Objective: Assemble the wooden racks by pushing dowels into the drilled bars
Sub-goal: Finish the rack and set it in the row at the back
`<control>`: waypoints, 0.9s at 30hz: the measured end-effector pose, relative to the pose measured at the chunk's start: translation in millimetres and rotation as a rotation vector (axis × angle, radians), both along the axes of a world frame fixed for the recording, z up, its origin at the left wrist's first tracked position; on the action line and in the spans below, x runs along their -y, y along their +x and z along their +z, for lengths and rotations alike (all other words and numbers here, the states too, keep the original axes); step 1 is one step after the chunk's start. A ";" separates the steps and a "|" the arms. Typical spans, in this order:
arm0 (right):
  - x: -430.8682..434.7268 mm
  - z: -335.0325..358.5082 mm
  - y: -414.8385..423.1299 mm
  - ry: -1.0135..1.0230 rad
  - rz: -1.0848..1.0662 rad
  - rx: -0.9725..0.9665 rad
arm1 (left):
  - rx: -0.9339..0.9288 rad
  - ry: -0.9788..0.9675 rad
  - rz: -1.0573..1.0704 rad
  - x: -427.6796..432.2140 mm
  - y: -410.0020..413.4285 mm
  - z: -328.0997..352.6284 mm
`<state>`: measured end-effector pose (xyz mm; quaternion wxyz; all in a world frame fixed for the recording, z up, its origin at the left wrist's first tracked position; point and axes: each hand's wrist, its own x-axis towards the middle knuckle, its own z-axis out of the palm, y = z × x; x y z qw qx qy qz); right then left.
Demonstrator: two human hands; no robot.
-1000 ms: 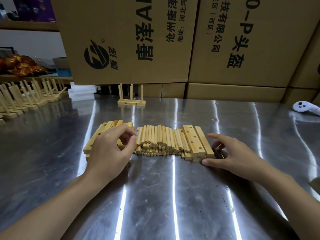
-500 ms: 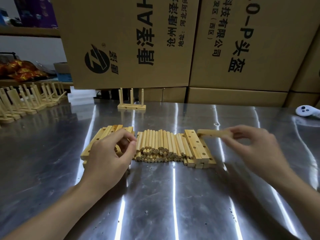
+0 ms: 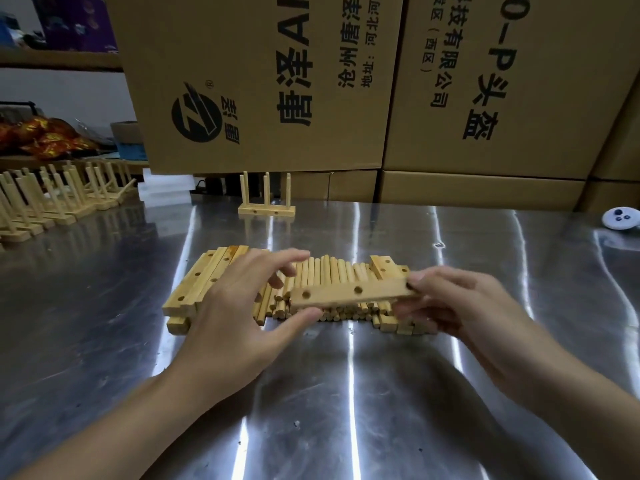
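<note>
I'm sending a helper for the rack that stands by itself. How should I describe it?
Start at the big cardboard boxes behind the steel table. At their foot, by the table's far edge, stands the lone rack: one bar with three upright dowels. Unlike the racks crowded at far left, it stands alone.

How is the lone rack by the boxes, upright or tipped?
Upright. The rack rests on its flat bar, three dowels pointing up.
</note>
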<state>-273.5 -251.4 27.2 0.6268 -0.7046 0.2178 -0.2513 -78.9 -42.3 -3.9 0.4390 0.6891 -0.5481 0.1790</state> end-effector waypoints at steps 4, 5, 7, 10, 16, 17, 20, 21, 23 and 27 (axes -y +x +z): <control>-2.1 -10.3 3.0 -0.080 0.068 -0.133 | 0.073 0.178 -0.084 -8.1 8.9 5.6; -1.6 -11.6 3.8 -0.123 0.067 -0.142 | 0.059 0.229 -0.110 -10.8 11.0 7.1; -1.5 -12.6 3.4 -0.215 0.107 -0.160 | 0.044 0.330 -0.140 -14.8 14.6 8.9; -3.3 -17.7 0.3 -0.619 0.183 -0.369 | 0.087 0.517 -0.130 -18.9 17.0 8.8; -3.7 -28.0 2.4 -1.071 -0.221 -0.103 | 0.140 0.161 -0.107 -25.1 2.6 22.7; -3.0 -29.4 4.5 -1.175 -0.263 -0.093 | 0.129 0.061 -0.093 -25.5 0.2 23.2; 0.9 -37.8 13.7 -1.285 -0.265 -0.158 | 0.098 -0.074 -0.054 -23.4 -4.3 21.2; 1.7 -38.5 17.0 -1.300 -0.256 -0.191 | 0.092 -0.088 -0.045 -21.5 -5.1 19.2; 4.1 -39.0 21.6 -1.309 -0.212 -0.251 | 0.085 -0.097 -0.034 -17.4 -6.8 15.7; 8.6 -39.9 22.0 -1.270 -0.190 -0.254 | 0.081 -0.106 -0.035 -12.3 -7.4 11.7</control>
